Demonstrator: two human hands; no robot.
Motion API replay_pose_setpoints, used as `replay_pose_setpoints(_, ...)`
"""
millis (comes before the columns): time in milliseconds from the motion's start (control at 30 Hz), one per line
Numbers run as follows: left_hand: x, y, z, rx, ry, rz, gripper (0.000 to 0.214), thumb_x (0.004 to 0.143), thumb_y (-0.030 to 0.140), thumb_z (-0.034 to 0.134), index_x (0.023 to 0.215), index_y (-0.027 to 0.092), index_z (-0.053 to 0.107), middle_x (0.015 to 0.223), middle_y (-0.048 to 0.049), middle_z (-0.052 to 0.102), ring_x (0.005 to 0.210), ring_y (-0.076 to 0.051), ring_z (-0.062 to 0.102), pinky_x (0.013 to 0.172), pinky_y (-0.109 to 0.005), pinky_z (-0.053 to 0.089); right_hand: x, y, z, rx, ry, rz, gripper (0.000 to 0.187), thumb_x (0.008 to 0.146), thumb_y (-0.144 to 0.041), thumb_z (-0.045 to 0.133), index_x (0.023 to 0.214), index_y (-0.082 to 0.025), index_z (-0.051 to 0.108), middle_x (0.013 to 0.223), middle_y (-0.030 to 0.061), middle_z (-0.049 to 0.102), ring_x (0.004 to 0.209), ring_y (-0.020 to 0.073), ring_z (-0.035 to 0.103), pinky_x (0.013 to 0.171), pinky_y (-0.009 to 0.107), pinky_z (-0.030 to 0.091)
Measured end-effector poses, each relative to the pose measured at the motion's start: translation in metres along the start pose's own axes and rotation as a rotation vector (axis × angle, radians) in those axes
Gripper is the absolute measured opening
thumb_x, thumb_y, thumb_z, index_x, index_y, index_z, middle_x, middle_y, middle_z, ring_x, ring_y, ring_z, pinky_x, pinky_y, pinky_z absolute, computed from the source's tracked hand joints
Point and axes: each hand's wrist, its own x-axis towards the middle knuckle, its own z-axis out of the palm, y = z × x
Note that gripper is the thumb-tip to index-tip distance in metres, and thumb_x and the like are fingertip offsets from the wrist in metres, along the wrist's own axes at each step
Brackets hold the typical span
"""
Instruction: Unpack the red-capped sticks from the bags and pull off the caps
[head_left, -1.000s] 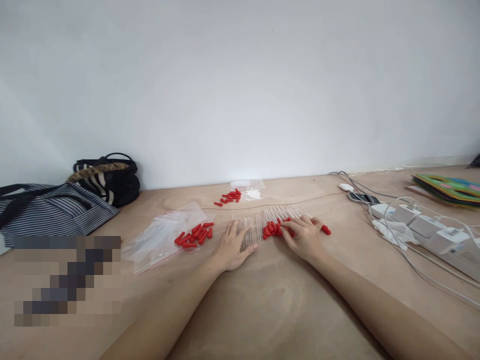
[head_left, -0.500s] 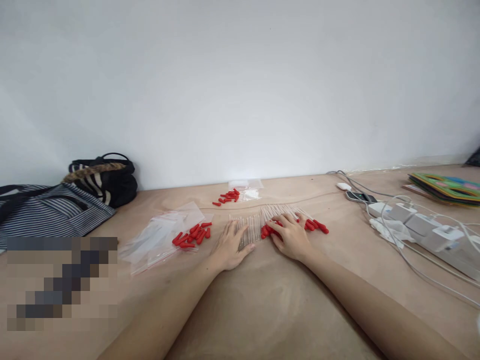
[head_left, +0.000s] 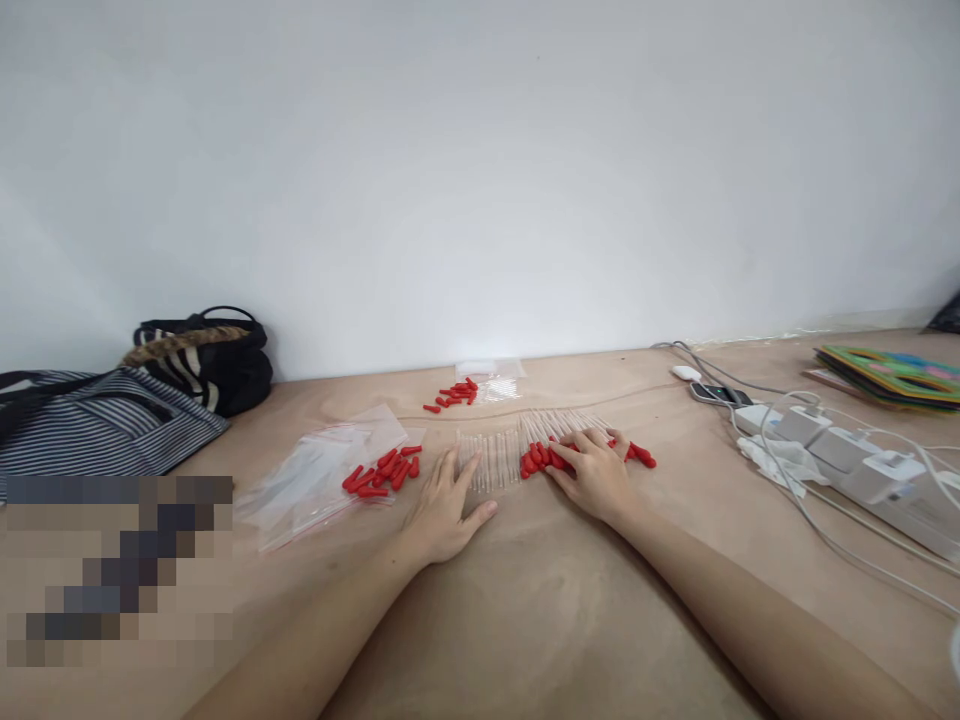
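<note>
My left hand [head_left: 448,510] lies on the table with its fingers apart and nothing in it. Its fingertips are at the left end of a row of clear thin tubes [head_left: 495,462], lying side by side. My right hand [head_left: 596,475] rests, fingers spread, over a row of glass droppers with red rubber bulbs [head_left: 534,460]; their clear stems [head_left: 559,421] point toward the wall. The palm and fingers hide part of the bulbs. Left of my left hand is a pile of loose red bulbs [head_left: 384,470].
Flat plastic bags [head_left: 315,475] lie partly under the left pile. Farther back are more red bulbs [head_left: 454,393] and clear tubes [head_left: 499,388] by a small bag. A power strip with chargers [head_left: 847,450] and cables stands right; striped bags [head_left: 142,415] sit left.
My left hand has drawn back toward me and left, off the clear tubes, uncovering them. My right hand has shifted slightly right over the droppers, and more red bulbs show.
</note>
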Motion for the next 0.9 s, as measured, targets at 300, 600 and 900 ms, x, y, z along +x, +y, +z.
replay_pose_setpoints(300,0.0,0.001,-0.001,-0.032,-0.011,-0.03,0.069,0.08,0.053,0.043,0.139,0.024,0.019,0.146,-0.015,0.015,0.131,-0.034,0.02,0.099,-0.05,0.029,0.002,-0.002,-0.007,0.058,0.31,0.072,0.021,0.083,-0.023,0.047,0.093,-0.024,0.065,0.071,0.0009,0.066,0.077,0.0163,0.055,0.088,0.039,0.019)
replay_pose_setpoints(600,-0.009,-0.001,0.001,-0.102,0.121,0.015,0.065,0.082,0.043,0.046,0.137,0.021,0.02,0.143,-0.0145,0.02,0.13,-0.029,0.025,0.101,-0.046,0.031,-0.009,-0.023,-0.021,0.462,0.209,-0.037,0.017,0.076,-0.026,0.049,0.079,-0.025,0.066,0.065,-0.0014,0.063,0.07,0.0155,0.055,0.083,0.037,0.026)
replay_pose_setpoints(900,-0.044,-0.002,-0.004,0.064,0.468,0.36,0.035,0.084,0.029,0.045,0.119,0.023,0.049,0.113,-0.0067,0.058,0.115,-0.024,0.044,0.1,-0.044,0.031,-0.019,-0.047,-0.016,0.625,-0.063,-0.281,0.011,0.078,-0.023,0.052,0.081,-0.024,0.063,0.067,-0.0036,0.065,0.08,0.0139,0.054,0.086,0.036,0.025)
